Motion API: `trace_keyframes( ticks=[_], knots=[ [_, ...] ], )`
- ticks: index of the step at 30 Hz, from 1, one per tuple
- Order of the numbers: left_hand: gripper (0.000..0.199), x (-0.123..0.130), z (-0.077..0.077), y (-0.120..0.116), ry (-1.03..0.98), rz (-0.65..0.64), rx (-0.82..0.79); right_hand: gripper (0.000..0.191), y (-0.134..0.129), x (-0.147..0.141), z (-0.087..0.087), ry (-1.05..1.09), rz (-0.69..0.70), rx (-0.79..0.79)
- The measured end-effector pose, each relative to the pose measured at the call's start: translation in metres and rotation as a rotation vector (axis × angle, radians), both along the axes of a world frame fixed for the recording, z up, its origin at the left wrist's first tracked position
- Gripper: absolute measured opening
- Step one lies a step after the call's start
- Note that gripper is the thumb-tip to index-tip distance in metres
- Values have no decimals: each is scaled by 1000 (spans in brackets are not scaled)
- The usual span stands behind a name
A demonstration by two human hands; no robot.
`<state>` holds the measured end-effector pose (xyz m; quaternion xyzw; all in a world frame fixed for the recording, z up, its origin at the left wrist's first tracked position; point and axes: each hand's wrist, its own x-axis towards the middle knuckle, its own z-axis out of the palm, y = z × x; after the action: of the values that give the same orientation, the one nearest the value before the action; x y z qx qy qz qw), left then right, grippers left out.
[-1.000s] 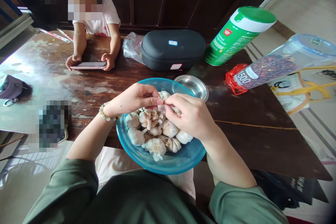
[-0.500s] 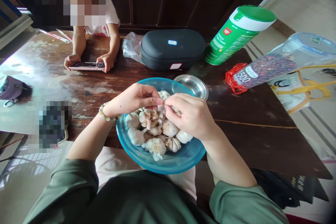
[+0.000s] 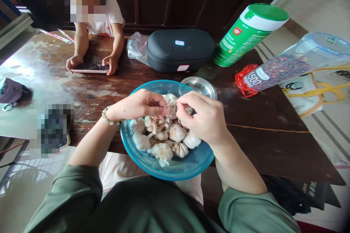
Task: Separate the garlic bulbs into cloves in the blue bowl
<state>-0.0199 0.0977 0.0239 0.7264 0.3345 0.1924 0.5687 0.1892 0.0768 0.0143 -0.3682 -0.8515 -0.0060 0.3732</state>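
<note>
A blue translucent bowl (image 3: 131, 162) holds several garlic bulbs (image 3: 177, 133), with loose papery skin among them. Over its far side, my left hand (image 3: 142, 105), wearing a beaded bracelet (image 3: 107, 115), pinches thumb against fingers. What lies in that pinch is too small and covered to name. Just to the right, my right hand (image 3: 203, 114) also has its thumb and forefinger pressed together, with perhaps a tiny pale bit at the tips. A narrow gap separates the two hands' fingertips. Behind the right hand, a shallow metal bowl (image 3: 210, 89) is partly hidden.
Across the wooden table (image 3: 262, 145), another person's hands (image 3: 109, 64) hold a phone (image 3: 90, 68). A black case (image 3: 179, 52) stands behind the bowl, beside a clear plastic bag (image 3: 136, 48). To the right are a green canister (image 3: 243, 40) and a clear jar (image 3: 287, 65).
My fingertips, touching before, have drawn a little apart. The right hand has shifted slightly right, while the left stays nearly in place. The garlic in the bowl lies as before.
</note>
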Motion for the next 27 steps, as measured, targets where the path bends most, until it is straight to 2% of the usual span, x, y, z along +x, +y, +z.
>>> trace_keyframes(
  ticks=[18, 27],
  knots=[
    [28, 1, -3, 2, -33, 60, 66, 13, -1, 0, 2, 120, 18, -16],
    [26, 2, -6, 2, -100, 86, 12, 13, -3, 0, 3, 127, 15, -53]
  ],
)
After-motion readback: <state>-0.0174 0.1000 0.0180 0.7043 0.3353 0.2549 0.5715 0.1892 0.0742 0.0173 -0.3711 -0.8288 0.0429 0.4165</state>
